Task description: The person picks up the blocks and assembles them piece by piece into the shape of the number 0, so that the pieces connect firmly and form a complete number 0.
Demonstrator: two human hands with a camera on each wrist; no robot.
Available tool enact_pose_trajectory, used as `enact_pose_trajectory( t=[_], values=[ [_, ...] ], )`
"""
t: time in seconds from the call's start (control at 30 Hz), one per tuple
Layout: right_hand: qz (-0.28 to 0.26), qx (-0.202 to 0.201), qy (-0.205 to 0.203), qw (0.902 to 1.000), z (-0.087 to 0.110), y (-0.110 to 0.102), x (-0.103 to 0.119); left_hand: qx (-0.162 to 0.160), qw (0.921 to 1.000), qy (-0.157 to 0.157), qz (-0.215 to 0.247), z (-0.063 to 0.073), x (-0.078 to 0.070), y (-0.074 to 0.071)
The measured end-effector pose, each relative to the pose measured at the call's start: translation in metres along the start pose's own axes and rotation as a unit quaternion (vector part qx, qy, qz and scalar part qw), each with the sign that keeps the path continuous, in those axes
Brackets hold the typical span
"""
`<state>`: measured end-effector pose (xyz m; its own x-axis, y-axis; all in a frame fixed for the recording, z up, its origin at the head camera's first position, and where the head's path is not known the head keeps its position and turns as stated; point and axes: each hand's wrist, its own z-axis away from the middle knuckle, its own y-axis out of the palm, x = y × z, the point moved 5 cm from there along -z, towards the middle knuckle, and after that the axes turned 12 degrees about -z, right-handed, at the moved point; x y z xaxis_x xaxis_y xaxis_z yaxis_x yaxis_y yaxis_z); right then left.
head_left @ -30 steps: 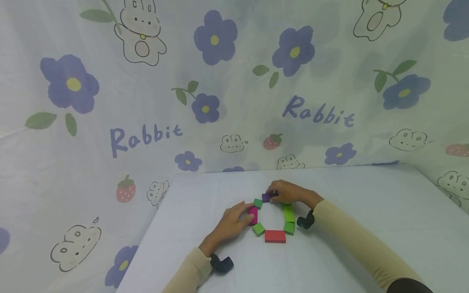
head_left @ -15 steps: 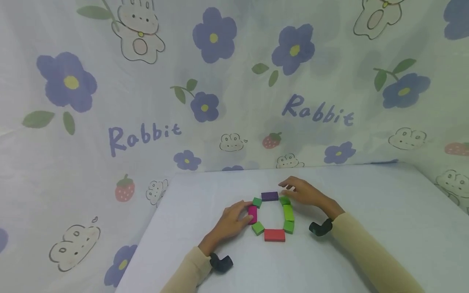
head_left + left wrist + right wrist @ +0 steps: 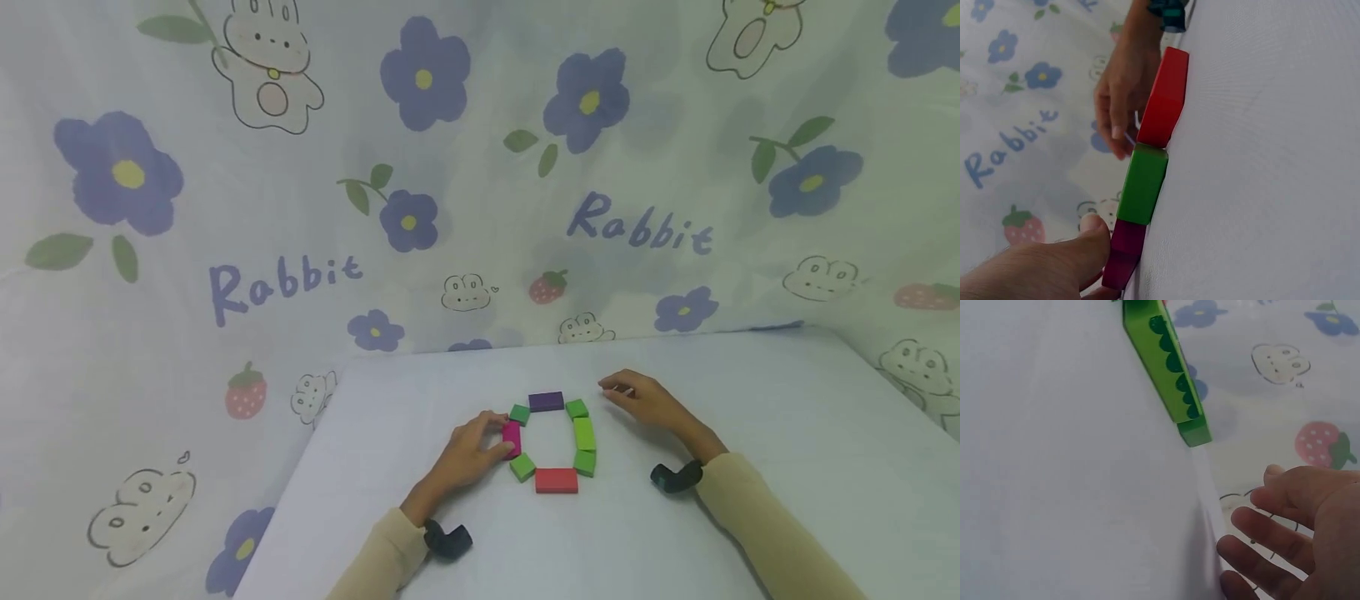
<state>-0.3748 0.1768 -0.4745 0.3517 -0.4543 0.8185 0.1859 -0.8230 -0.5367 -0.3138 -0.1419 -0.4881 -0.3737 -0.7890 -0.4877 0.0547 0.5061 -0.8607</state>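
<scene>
Small painted wooden blocks lie in a rough ring on the white table. At the ring's left side is a magenta block (image 3: 512,440), with my left hand (image 3: 468,454) on it. Its thumb (image 3: 1092,240) lies at the near end and a finger reaches the far end. Green blocks (image 3: 522,467) (image 3: 1143,184) stand at the corners, and a red block (image 3: 557,481) forms the near side. A purple block (image 3: 546,402) lies at the far side, a lime green block (image 3: 584,434) on the right. My right hand (image 3: 643,402), fingers loosely bent, holds nothing and hovers right of the ring.
White cloth covers the table (image 3: 750,417). Behind it hangs a printed curtain (image 3: 480,208) with flowers, rabbits and strawberries. Each wrist carries a dark strapped device (image 3: 448,540).
My right hand has let go of the purple block and drawn away to the right. The left hand stays at the magenta block. The head view has shifted slightly.
</scene>
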Motion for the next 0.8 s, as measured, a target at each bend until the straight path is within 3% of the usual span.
enact_pose_trajectory(
  t=[0.2, 0.33, 0.6, 0.8],
  values=[
    [0.010, -0.009, 0.028, 0.9995, 0.003, 0.005, -0.005, -0.004, 0.9999, 0.012, -0.011, 0.004, -0.001, -0.001],
    [0.010, -0.017, 0.026, 0.9995, 0.003, 0.007, -0.005, 0.006, 0.9998, 0.003, -0.020, 0.007, 0.002, -0.002],
    [0.002, -0.027, 0.038, 0.9989, 0.005, 0.008, -0.004, 0.004, 0.9995, 0.022, -0.021, 0.010, 0.000, -0.006],
    [-0.005, -0.026, 0.054, 0.9982, 0.006, 0.009, -0.005, 0.007, 0.9994, -0.022, 0.027, 0.010, 0.003, -0.007]
  ],
)
